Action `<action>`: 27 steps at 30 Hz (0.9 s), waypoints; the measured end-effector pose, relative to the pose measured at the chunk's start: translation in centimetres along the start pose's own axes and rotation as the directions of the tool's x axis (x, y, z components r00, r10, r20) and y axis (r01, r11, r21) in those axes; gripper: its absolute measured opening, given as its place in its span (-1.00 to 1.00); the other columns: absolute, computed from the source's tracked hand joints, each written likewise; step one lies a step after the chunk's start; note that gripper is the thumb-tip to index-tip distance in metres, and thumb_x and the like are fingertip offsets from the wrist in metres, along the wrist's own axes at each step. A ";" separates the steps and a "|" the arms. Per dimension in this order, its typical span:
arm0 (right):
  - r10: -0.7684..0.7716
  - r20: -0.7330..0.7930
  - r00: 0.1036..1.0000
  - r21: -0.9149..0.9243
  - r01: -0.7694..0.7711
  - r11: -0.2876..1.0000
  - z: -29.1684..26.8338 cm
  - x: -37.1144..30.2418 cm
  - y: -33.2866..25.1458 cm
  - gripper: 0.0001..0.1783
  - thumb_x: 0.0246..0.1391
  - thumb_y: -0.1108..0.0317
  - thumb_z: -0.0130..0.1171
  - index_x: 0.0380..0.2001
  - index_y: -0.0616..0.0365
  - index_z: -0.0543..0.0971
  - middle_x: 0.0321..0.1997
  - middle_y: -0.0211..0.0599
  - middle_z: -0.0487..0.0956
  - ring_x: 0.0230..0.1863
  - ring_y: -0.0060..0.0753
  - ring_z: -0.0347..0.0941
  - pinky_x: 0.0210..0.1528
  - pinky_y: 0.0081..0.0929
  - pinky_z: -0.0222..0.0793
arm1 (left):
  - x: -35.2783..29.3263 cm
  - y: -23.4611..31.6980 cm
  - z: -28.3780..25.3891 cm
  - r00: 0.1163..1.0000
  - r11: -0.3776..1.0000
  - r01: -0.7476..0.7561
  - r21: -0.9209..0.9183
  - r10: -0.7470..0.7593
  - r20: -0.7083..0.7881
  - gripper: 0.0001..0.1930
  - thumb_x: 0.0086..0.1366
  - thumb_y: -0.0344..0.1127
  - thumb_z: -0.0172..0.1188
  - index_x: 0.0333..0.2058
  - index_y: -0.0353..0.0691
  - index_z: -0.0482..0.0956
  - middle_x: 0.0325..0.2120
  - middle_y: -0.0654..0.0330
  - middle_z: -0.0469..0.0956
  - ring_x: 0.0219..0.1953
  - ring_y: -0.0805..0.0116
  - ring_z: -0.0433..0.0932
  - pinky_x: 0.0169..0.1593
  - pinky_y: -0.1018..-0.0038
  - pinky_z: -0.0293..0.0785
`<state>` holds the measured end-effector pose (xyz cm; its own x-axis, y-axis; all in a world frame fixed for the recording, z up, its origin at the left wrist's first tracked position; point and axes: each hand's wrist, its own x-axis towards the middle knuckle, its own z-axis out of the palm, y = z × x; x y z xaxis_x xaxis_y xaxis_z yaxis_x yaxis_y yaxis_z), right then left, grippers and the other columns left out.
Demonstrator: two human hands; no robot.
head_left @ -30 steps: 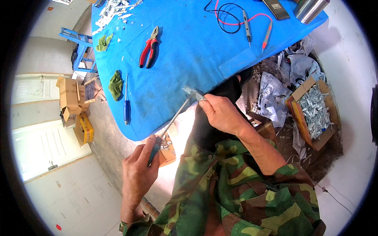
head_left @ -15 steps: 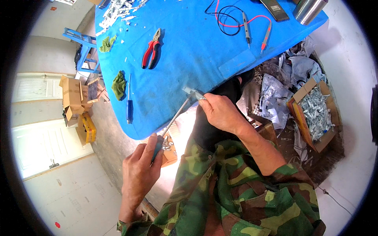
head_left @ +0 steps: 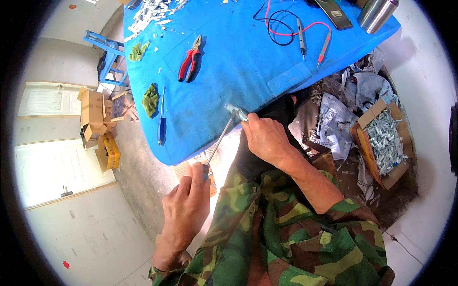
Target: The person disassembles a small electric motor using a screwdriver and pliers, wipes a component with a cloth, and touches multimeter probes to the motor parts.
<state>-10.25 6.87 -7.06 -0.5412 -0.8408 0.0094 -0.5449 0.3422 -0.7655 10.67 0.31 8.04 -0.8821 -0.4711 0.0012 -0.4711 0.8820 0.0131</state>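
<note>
My left hand [head_left: 187, 202] is wrapped round the handle of a screwdriver [head_left: 221, 140], its long metal shaft slanting up to the right. The shaft's tip meets a small metallic and clear part [head_left: 234, 110] at the near edge of the blue-covered table [head_left: 200, 114]. My right hand [head_left: 267, 138] pinches that part between thumb and fingers; its exact kind is too small to tell. Left of the hands lie a second, blue-handled screwdriver [head_left: 162, 125] and a green rag [head_left: 150, 101]. Red-and-black pliers [head_left: 191, 59] rest farther back.
Another green rag [head_left: 138, 51] and a pile of small silvery parts [head_left: 150, 16] lie at the far left. Test probes [head_left: 301, 40], a phone [head_left: 334, 13] and a steel flask [head_left: 377, 15] occupy the far right. Below right stands a carton of similar parts [head_left: 385, 138] beside plastic bags [head_left: 334, 126].
My left hand has shifted slightly right and down with the screwdriver, whose shaft now stands steeper. The right hand stays on the small part. The whole view has shifted a little.
</note>
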 end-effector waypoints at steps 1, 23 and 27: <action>-0.001 -0.006 1.000 0.008 0.001 1.000 0.1 0.0 0.0 -0.68 0.38 0.21 0.11 -0.36 0.28 0.51 -0.53 0.18 0.62 -0.41 0.31 0.61 -0.34 0.18 0.51 | 0.0 0.3 -0.1 1.000 1.000 -0.004 0.024 0.004 -0.003 -0.55 0.29 -0.41 0.37 0.15 -0.26 0.55 -0.48 0.17 0.51 -0.54 0.22 0.59 -0.51 0.29 0.49; -0.038 -0.034 0.999 -0.006 0.038 0.999 0.5 0.1 0.5 -0.68 0.39 0.23 0.09 -0.37 0.29 0.51 -0.56 0.12 0.63 -0.45 0.21 0.65 -0.38 0.08 0.56 | 1.6 0.4 -1.0 0.990 0.986 0.123 -0.114 -0.114 0.081 -0.64 0.32 -0.41 0.34 0.08 -0.29 0.61 -0.38 0.02 0.66 -0.41 0.08 0.70 -0.37 0.28 0.59; -0.069 -0.039 0.997 -0.038 0.068 0.997 0.5 0.1 0.6 -0.68 0.38 0.22 0.10 -0.37 0.27 0.51 -0.55 0.10 0.64 -0.46 0.20 0.65 -0.39 0.05 0.57 | 2.6 -1.9 -1.8 0.958 0.879 0.281 -0.386 -0.234 0.163 -0.68 0.33 -0.42 0.32 0.05 -0.30 0.67 -0.40 0.03 0.69 -0.37 0.31 0.69 -0.25 0.40 0.60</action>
<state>-10.28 6.82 -7.85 -0.5267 -0.8455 0.0874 -0.6042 0.3001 -0.7381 9.27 -2.56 9.77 -0.7361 -0.6565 -0.1647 -0.6586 0.6385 0.3982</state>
